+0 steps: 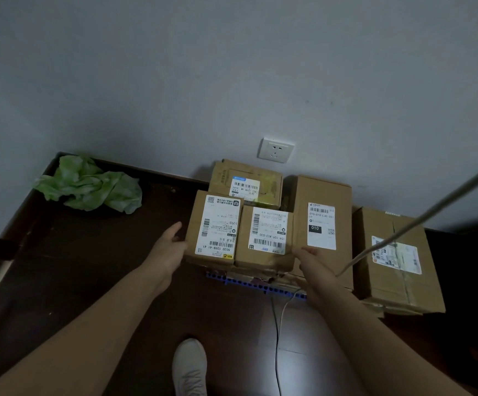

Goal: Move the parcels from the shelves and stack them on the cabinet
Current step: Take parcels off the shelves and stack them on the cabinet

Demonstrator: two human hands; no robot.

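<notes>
**Both hands flank two front parcels on the dark surface**

Head view: five cardboard parcels sit grouped against the wall on a dark surface [89, 252].

The left front parcel [215, 227] and the middle parcel [266, 235] stand side by side and touch, labels up. The left hand [172, 247] lies flat against the outer side of the left front parcel, fingers straight and thumb raised, gripping nothing. The right hand [315, 261] reaches the near right corner of the middle parcel with fingers extended and released, touching the cardboard.

A rear parcel [246, 181] sits behind these two, below a wall socket [275, 150]. A tall parcel [322, 224] stands just right of the middle one, and a far-right parcel [398, 258] lies beside that.

A blue perforated strip [255, 284] shows under the front parcels' near edge, with a white cable [278, 338] trailing down from it. A crumpled green bag [89, 187] lies in the far left corner, well apart from the parcels. A grey cord [432, 210] crosses diagonally at right. A pale shoe [189, 367] shows at the bottom.
</notes>
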